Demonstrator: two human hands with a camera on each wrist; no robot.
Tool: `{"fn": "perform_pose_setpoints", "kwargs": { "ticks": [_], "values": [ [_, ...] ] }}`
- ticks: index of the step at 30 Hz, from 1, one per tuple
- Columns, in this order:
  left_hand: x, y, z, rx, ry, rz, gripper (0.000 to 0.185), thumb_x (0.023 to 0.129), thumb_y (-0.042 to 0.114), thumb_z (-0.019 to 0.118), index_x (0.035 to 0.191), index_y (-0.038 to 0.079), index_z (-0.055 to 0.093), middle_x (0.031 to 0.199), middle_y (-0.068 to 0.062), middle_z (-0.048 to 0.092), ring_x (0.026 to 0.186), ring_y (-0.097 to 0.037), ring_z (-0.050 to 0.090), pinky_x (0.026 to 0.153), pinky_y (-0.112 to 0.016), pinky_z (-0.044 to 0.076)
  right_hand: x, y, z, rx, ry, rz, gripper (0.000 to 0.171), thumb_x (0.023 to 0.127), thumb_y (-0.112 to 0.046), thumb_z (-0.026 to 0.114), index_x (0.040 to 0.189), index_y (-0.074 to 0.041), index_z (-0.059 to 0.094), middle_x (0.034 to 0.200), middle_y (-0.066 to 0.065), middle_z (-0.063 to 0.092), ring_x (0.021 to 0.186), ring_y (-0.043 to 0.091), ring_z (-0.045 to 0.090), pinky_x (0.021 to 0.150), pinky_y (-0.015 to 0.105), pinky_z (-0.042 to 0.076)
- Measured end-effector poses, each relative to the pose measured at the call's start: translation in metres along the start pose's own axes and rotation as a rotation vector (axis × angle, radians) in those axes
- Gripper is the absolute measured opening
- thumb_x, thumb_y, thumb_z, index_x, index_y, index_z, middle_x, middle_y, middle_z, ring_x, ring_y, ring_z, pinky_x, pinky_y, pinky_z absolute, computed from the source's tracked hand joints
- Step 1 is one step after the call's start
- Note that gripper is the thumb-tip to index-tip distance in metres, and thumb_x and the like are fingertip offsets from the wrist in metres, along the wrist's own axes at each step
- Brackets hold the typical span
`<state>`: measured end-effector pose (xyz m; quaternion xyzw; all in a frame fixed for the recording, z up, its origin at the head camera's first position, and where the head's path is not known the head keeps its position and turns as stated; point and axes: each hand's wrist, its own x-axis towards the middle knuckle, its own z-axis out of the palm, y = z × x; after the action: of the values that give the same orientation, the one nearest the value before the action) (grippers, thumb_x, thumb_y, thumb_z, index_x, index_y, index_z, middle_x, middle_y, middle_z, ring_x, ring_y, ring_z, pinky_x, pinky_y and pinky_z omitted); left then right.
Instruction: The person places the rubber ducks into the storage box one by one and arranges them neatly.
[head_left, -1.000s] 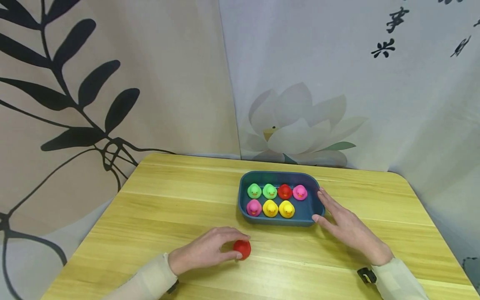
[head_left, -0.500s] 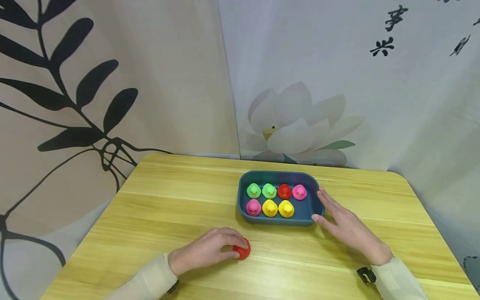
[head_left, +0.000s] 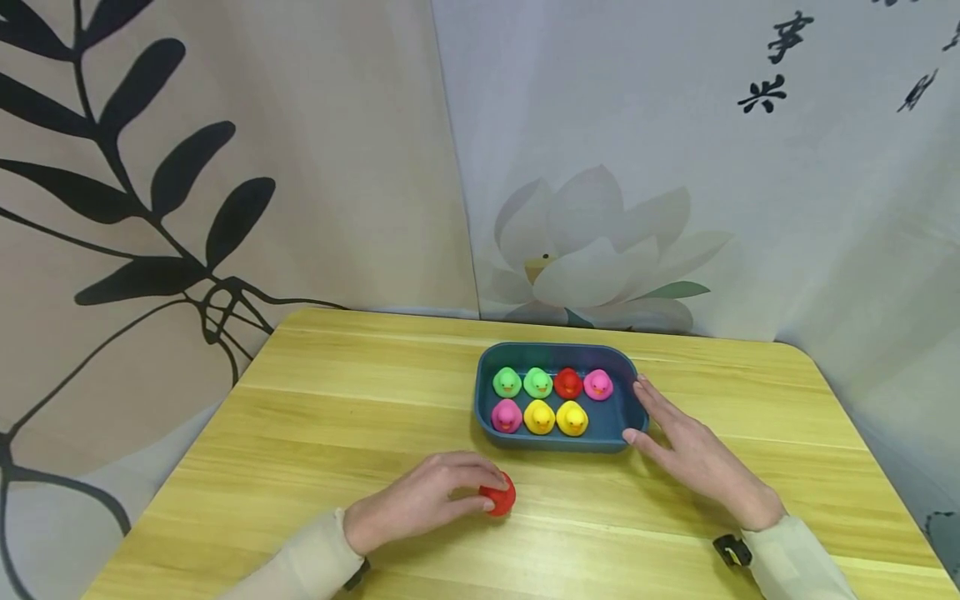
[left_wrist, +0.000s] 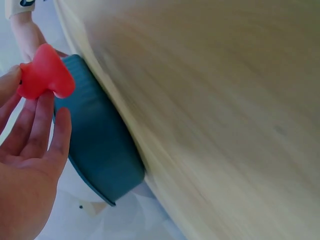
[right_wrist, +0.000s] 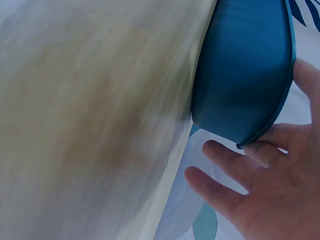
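Note:
My left hand [head_left: 431,500] pinches a red rubber duck [head_left: 501,495] between thumb and fingertips, in front of the blue tray [head_left: 555,444]. The left wrist view shows this duck [left_wrist: 46,75] held up off the wooden table. My right hand [head_left: 705,458] touches the tray's right end, its fingers straight and spread along the rim. Inside the tray, the back row has two green ducks [head_left: 537,383], a red duck [head_left: 567,384] and a pink duck [head_left: 598,385]. The front row has a darker pink duck [head_left: 507,416] and two yellow ducks [head_left: 572,418].
The tray stands toward the back of the wooden table [head_left: 337,400]. A printed cloth backdrop [head_left: 360,167] hangs behind the table's far edge. A black strap piece [head_left: 732,550] sits at my right wrist.
My left hand has closed its fingers further round the red duck and moved with it a little to the right. The right hand and the tray stay in place.

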<state>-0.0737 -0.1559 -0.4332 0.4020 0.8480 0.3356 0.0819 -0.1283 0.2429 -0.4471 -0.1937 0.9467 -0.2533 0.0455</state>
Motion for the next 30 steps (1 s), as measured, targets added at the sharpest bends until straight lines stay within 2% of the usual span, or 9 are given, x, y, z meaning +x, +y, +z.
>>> {"fn": "perform_pose_setpoints", "kwargs": {
  "ticks": [9,18,24,30],
  "values": [
    [0.021,0.013,0.005,-0.006,0.032,0.082,0.026,0.1,0.025,0.071,0.124,0.017,0.075,0.123,0.008,0.069,0.111,-0.004,0.062,0.094,-0.02,0.053,-0.001,0.001,0.001,0.02,-0.001,-0.007,0.082,0.106,-0.056,0.051,0.167,-0.013,0.019,0.173,0.015,0.013,0.149,0.05,0.028,0.114,0.07,0.03],
    [0.052,0.028,0.005,-0.013,0.146,0.156,0.025,0.096,0.02,0.075,0.12,0.013,0.076,0.12,0.004,0.071,0.114,-0.007,0.062,0.094,-0.017,0.052,0.0,0.001,0.001,0.009,-0.002,0.004,0.082,0.105,-0.054,0.053,0.167,-0.012,0.018,0.172,0.015,0.014,0.15,0.049,0.028,0.114,0.069,0.03],
    [0.071,0.036,0.005,-0.054,0.172,0.175,0.026,0.096,0.017,0.075,0.122,0.011,0.076,0.123,0.0,0.072,0.116,-0.009,0.063,0.096,-0.018,0.051,0.0,0.0,0.001,0.002,-0.002,0.004,0.082,0.105,-0.054,0.054,0.167,-0.012,0.02,0.172,0.015,0.015,0.149,0.049,0.029,0.114,0.069,0.032],
    [0.092,0.041,0.007,-0.041,0.203,0.187,0.028,0.097,0.016,0.075,0.123,0.009,0.075,0.124,-0.002,0.072,0.117,-0.012,0.063,0.099,-0.018,0.05,0.0,0.001,0.001,0.002,-0.002,0.005,0.081,0.105,-0.053,0.055,0.167,-0.013,0.02,0.172,0.015,0.015,0.149,0.048,0.03,0.112,0.07,0.033]
  ]
}}
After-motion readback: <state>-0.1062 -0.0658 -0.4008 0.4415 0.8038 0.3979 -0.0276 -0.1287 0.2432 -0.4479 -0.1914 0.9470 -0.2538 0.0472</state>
